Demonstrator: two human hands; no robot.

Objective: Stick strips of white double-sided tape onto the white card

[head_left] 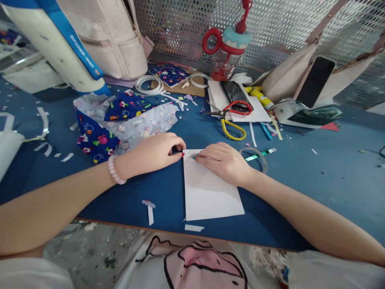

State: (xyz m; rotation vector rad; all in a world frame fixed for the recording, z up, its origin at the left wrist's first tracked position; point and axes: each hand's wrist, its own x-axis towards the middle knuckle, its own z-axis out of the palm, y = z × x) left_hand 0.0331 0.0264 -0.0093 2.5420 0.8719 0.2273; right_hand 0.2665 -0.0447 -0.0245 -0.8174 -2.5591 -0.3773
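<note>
A blank white card lies on the blue table in front of me, its near edge close to the table's edge. My left hand, with a pink bead bracelet at the wrist, pinches at the card's far left corner. Bent over the card's upper part is my right hand, its fingertips pressed together. A small teal spot shows at those fingertips; whatever they hold is too small to make out. Beside the right wrist sits a roll of clear tape, with a shiny green cutter across it.
Scissors with red and yellow handles rest on white cards behind my right hand. Crumpled patterned paper lies behind my left forearm. Farther back stand a pale backpack, a red-handled cup and a phone. Paper scraps are scattered around.
</note>
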